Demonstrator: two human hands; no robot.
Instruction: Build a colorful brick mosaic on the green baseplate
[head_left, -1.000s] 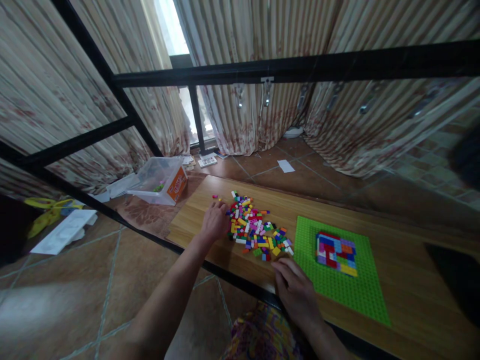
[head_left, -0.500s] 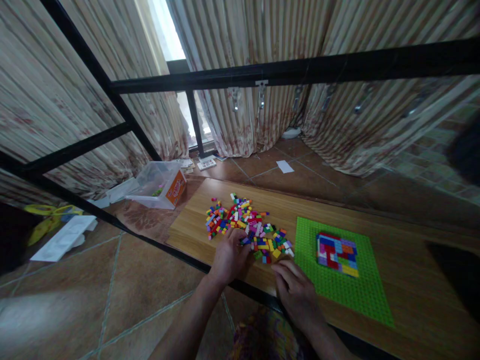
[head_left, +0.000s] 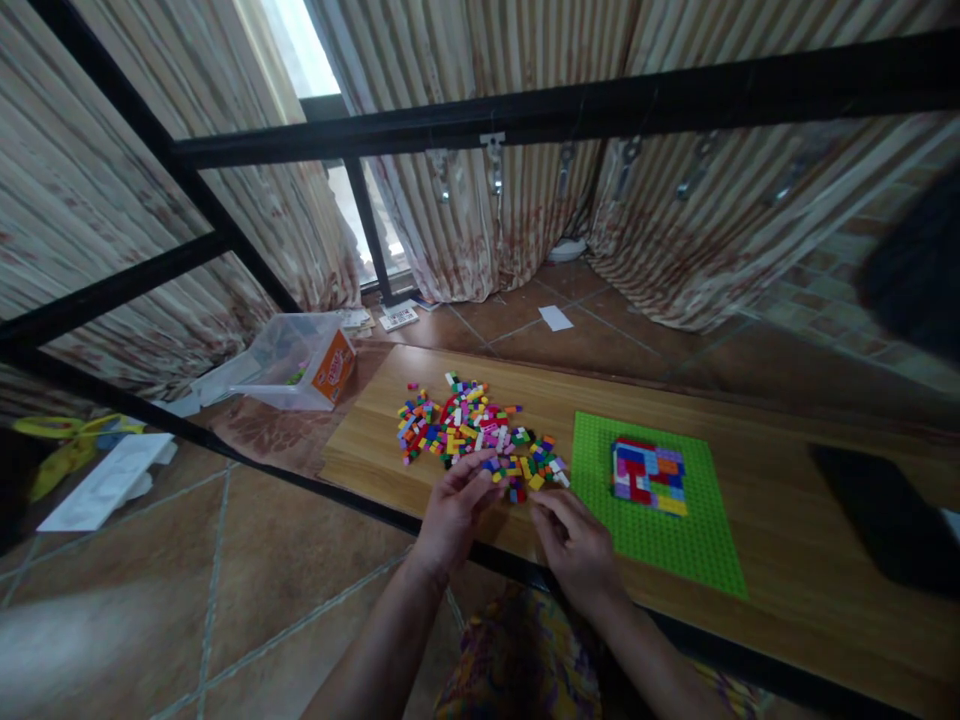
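A loose heap of small colourful toy bricks (head_left: 465,425) lies on the wooden tabletop (head_left: 375,400). At its near edge is my left hand (head_left: 456,505), thumb and forefinger drawn together beside the bricks; whatever is between them is too small to make out. My right hand (head_left: 576,548) is just right of the heap, fingers curled and thumb against them, with their contents hidden. To the right of that hand is a green studded baseplate (head_left: 667,555), bearing a block of joined red, blue, purple, orange and yellow bricks (head_left: 646,475).
A clear plastic box (head_left: 292,375) with an orange label stands on the floor beyond the table's left end. A dark flat object (head_left: 885,520) lies on the table at right. Black metal bars (head_left: 487,130) cross in front of striped curtains. White trays (head_left: 112,480) lie at far left.
My left hand has lifted slightly from the bricks, and its thumb and forefinger have come together. My right hand remains curled near the heap. The whole view has shifted a little.
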